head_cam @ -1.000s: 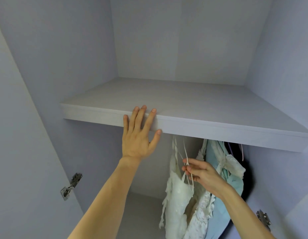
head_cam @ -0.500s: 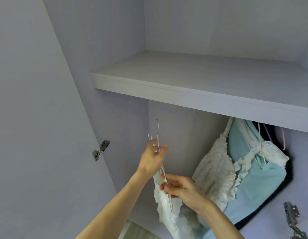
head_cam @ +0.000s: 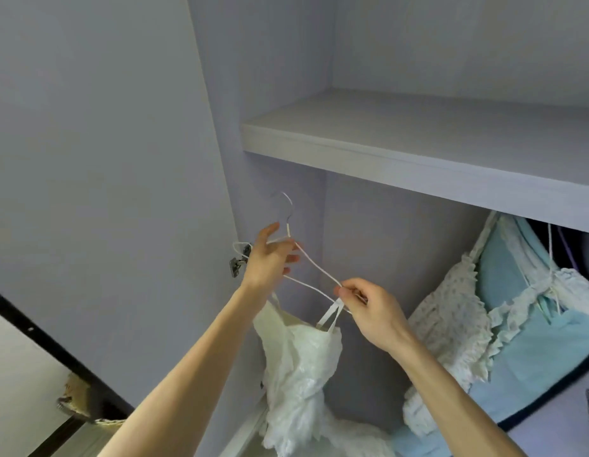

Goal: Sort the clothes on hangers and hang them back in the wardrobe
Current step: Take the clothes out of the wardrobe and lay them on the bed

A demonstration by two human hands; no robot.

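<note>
Fingers [head_cam: 345, 291] of right hand [head_cam: 373, 316] pinched on thin strap [head_cam: 329, 314] at the hanger [head_cam: 314, 263] end. Left hand [head_cam: 270, 258] fingers curled round hanger neck, below the hook. White dress [head_cam: 299, 361] hangs from it under the shelf [head_cam: 418, 174], not yet on a rail. Dress likely light, limp; straps prone to slip. Best hold: hanger neck.

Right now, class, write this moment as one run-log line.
left hand: grips hanger | right hand: pinches dress strap on hanger | status: not yet hung
</note>
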